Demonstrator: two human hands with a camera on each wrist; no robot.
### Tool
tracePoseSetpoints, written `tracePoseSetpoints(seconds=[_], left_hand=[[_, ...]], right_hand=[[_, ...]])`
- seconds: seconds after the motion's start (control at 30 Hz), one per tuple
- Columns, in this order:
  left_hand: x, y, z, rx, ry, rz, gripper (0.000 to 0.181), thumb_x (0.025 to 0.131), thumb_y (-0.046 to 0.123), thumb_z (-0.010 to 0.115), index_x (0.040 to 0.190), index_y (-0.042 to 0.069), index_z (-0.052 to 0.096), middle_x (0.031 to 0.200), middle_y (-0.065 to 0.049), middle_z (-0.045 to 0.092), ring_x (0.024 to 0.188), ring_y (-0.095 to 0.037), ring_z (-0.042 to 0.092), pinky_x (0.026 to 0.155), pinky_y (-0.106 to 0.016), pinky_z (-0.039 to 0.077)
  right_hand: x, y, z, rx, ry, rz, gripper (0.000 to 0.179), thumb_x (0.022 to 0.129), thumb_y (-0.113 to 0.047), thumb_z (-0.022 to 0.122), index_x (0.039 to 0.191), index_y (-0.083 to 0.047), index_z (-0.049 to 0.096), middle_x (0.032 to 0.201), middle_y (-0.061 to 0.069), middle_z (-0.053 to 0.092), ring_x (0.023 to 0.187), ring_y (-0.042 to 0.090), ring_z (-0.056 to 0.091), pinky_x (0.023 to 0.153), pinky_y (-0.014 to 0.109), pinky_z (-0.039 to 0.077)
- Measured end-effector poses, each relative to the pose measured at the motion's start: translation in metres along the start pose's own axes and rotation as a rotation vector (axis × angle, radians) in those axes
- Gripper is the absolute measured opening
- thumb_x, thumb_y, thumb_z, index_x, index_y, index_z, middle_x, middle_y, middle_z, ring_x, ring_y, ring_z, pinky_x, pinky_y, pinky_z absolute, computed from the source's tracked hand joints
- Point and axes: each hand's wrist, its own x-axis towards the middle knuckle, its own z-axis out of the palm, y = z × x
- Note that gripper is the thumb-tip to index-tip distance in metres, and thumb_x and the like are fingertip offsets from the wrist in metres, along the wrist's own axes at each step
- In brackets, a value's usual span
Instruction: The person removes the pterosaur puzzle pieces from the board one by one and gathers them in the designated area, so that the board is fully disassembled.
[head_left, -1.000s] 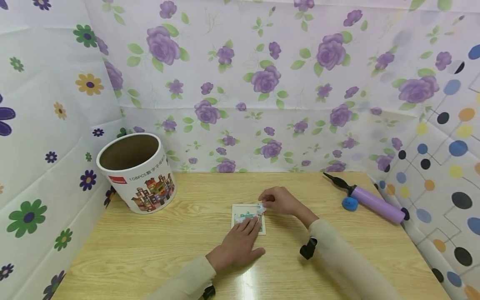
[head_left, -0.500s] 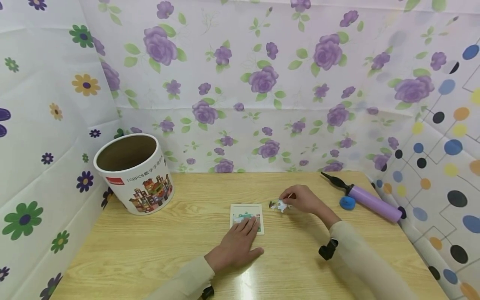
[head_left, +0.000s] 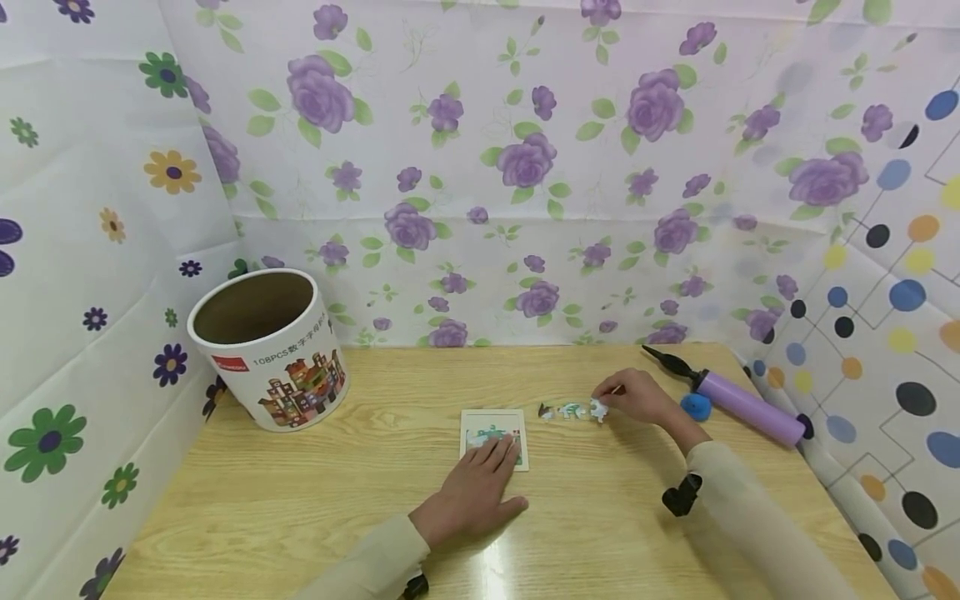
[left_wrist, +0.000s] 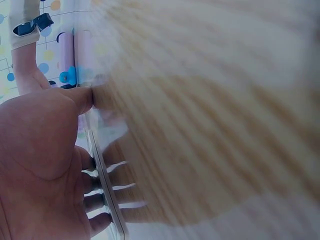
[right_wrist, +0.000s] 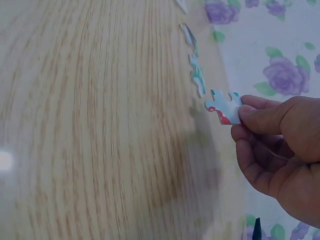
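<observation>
A small framed jigsaw puzzle (head_left: pixel 494 419) lies on the table, its picture partly filled in. My left hand (head_left: pixel 480 490) rests on its lower part with fingers straight, hiding some of the picture. In the left wrist view the fingertips (left_wrist: pixel 102 220) press on the board's edge. To the right, my right hand (head_left: pixel 639 397) pinches a jigsaw piece (right_wrist: pixel 226 108), light blue with red, between thumb and fingers. Two other loose pieces lie to its left: a green-and-white piece (head_left: pixel 572 411) and a brown-and-white piece (head_left: pixel 546 411).
A big white bucket (head_left: pixel 300 358) with printed blocks stands at the back left. At the right lie a purple hand pump (head_left: pixel 750 407) with a black nozzle and a small blue object (head_left: pixel 696 407). Patterned cloth walls enclose the table (head_left: pixel 315 500) at the back and sides.
My right hand has moved right from the puzzle board with the jigsaw piece, past the two loose pieces. My left hand has stayed on the board.
</observation>
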Motion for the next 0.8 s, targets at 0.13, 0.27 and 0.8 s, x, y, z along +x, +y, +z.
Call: tracePoseSetpoints(seconds=[0.13, 0.27, 0.8], left_hand=[[0.000, 0.000, 0.001, 0.012, 0.003, 0.000, 0.080, 0.106, 0.060, 0.035, 0.164, 0.006, 0.019, 0.171, -0.013, 0.016, 0.156, -0.032, 0.018, 0.122, -0.053, 0.026], [-0.002, 0.002, -0.003, 0.003, 0.005, 0.004, 0.080, 0.107, 0.058, 0.035, 0.163, 0.005, 0.020, 0.170, -0.014, 0.017, 0.156, -0.033, 0.020, 0.122, -0.053, 0.026], [-0.001, 0.003, -0.006, 0.038, -0.014, -0.006, 0.080, 0.106, 0.058, 0.037, 0.163, 0.005, 0.020, 0.170, -0.013, 0.017, 0.156, -0.031, 0.021, 0.122, -0.052, 0.027]], right_hand=[[0.001, 0.005, 0.001, 0.017, -0.017, 0.019, 0.014, 0.097, -0.008, 0.069, 0.105, -0.008, 0.081, 0.105, 0.008, 0.077, 0.089, 0.020, 0.071, 0.079, 0.041, 0.059], [0.004, 0.010, 0.005, 0.031, -0.038, 0.033, 0.014, 0.097, -0.009, 0.070, 0.105, -0.009, 0.081, 0.104, 0.007, 0.077, 0.088, 0.018, 0.071, 0.078, 0.039, 0.059], [0.008, 0.018, 0.016, 0.043, -0.046, 0.066, 0.015, 0.097, -0.009, 0.068, 0.106, -0.009, 0.080, 0.100, 0.006, 0.077, 0.085, 0.018, 0.070, 0.075, 0.038, 0.058]])
